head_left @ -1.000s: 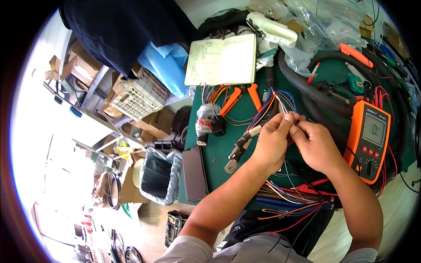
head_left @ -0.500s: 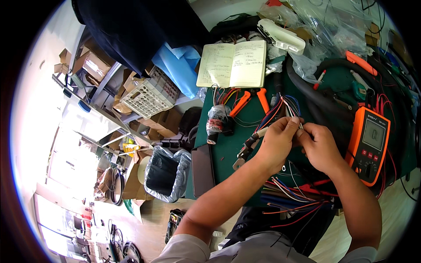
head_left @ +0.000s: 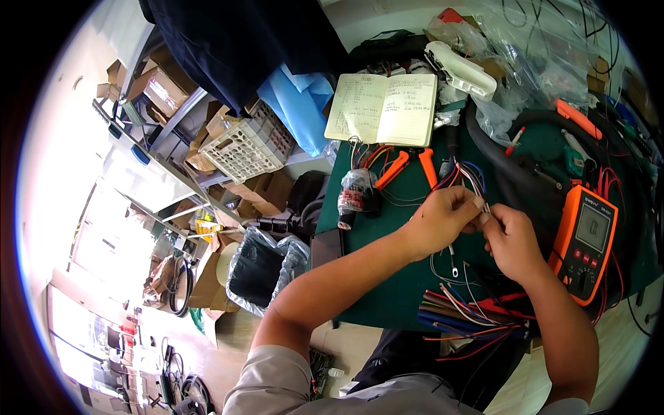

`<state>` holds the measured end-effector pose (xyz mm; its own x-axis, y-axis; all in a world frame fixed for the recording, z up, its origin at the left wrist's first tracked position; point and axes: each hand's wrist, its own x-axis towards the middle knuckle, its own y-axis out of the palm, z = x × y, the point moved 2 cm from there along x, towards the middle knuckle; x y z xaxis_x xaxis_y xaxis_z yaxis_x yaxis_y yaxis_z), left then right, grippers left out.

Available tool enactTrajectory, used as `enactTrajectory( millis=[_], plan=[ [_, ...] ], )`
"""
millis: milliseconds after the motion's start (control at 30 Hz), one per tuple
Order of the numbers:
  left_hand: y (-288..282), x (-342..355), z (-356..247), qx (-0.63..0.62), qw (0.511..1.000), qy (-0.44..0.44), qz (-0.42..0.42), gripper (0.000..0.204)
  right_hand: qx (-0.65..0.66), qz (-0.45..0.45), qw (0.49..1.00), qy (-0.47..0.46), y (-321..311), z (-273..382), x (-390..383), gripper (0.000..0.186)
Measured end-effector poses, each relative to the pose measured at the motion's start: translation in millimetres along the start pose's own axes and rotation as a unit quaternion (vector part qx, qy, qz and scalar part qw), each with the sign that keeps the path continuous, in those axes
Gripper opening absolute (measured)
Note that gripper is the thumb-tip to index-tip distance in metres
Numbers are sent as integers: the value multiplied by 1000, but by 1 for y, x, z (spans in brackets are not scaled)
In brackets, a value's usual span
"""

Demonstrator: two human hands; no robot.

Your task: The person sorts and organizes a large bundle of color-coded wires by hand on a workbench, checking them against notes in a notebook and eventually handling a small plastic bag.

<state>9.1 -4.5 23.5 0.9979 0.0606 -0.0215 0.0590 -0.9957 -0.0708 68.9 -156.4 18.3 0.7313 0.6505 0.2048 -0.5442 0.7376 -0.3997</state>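
Thumb and fingers drawn closed, the left hand (head_left: 448, 216) pinches thin wires (head_left: 473, 181) right of centre in the frame, while the right hand (head_left: 510, 242), also closed to a pinch, grips them just beside it. The fingers cover the tips, so which strand each hand has cannot be made out for certain. The wires fan out of a black cable (head_left: 453, 142) that runs toward the top of the frame, across a green table (head_left: 387, 297). Below the hands lies a ring terminal (head_left: 454, 272), and nearer the lower edge, a multicoloured wire bundle (head_left: 449, 315). An orange meter (head_left: 588, 235) lies at right, red leads beside it. Left of the wires are orange-handled pliers (head_left: 394, 169) and a plastic-wrapped connector (head_left: 356, 192), with an open notebook (head_left: 356, 107) above them at top centre. A lined bin (head_left: 256, 270) stands left of the table, below a white crate (head_left: 249, 149) at upper left.
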Motion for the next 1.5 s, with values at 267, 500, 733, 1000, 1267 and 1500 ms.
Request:
enactTrajectory(
  millis=[267,500,733,1000,1267,1500],
  plan=[
    [11,-5,23,-30,999,36,-26,34,-15,10,1000,-12,2,0,-3,27],
    [14,-4,33,-190,981,33,-29,26,-19,25,999,-20,4,0,-6,23],
    [11,-4,39,-215,976,39,-20,22,-36,32,998,-39,6,6,-6,20],
    [12,-4,38,-210,977,31,-13,22,-53,29,997,-49,4,7,-6,21],
    [13,-2,38,-231,973,14,-25,20,-29,42,998,-44,6,6,-5,19],
    [14,-2,41,-217,975,32,-22,19,-63,53,994,-66,5,11,-6,14]
  ],
)
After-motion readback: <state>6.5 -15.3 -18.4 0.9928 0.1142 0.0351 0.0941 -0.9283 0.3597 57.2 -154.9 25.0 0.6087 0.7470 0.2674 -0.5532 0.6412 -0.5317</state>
